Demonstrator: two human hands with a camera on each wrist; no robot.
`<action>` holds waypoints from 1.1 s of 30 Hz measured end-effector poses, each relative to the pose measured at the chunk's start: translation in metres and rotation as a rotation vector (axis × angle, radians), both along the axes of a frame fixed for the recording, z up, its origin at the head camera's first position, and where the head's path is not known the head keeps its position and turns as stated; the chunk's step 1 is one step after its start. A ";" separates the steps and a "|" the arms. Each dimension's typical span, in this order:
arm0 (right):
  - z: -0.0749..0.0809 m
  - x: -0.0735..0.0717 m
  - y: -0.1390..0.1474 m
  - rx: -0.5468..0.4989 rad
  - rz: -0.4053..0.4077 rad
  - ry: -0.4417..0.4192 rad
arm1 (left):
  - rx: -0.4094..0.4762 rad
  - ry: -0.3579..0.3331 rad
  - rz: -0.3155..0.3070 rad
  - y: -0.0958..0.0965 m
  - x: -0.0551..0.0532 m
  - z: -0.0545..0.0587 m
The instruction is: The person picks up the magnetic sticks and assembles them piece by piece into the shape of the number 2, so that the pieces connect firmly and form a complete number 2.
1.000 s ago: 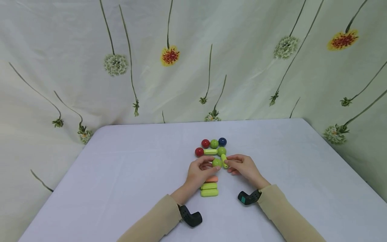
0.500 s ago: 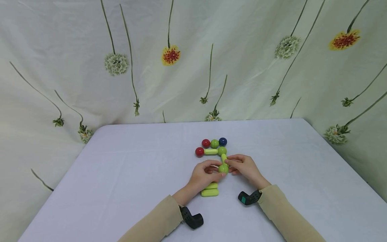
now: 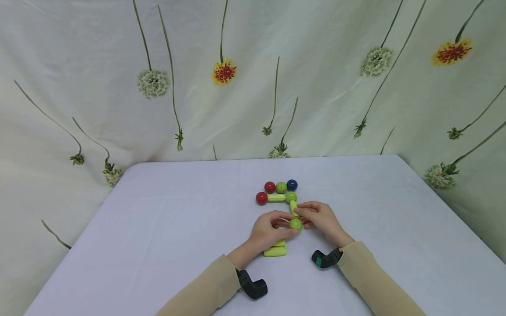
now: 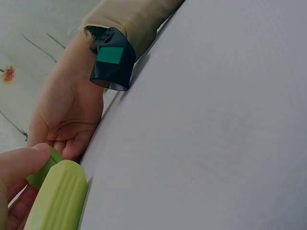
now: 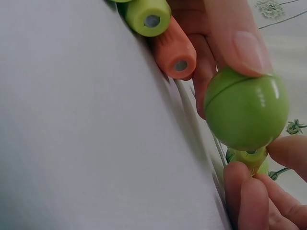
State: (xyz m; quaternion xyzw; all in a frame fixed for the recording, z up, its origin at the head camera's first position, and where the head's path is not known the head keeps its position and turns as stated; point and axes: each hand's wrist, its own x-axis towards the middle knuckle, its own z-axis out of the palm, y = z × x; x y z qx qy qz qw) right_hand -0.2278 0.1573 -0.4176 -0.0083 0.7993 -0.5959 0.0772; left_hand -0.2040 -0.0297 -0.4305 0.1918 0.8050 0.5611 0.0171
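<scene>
My left hand [image 3: 270,229] pinches a green ball [image 3: 295,225] between thumb and fingers; in the right wrist view the thumb presses on that ball [image 5: 247,110]. Directly behind it, my right hand [image 3: 321,219] holds a yellow-green rod [image 3: 294,208] with its fingertips. The rod's near end, with a bit of metal showing, meets or nearly meets the ball. Its far end touches another green ball [image 3: 290,197], joined by a second yellow-green rod [image 3: 276,198] to a red ball [image 3: 262,198].
Behind these lie a red ball [image 3: 270,187], a green ball [image 3: 281,188] and a dark blue ball [image 3: 292,184]. Beneath my left hand are yellow-green rods [image 3: 274,251] and an orange rod [image 5: 175,50] with metal ends. A white cloth covers the table [image 3: 178,219].
My left hand has brought the green ball to the right and nearer, from beside the rod to its near end. My right hand has stayed in place on the rod.
</scene>
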 end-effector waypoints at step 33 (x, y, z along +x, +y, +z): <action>-0.001 0.001 0.000 0.025 0.001 0.015 | -0.066 0.050 0.002 0.001 -0.002 0.000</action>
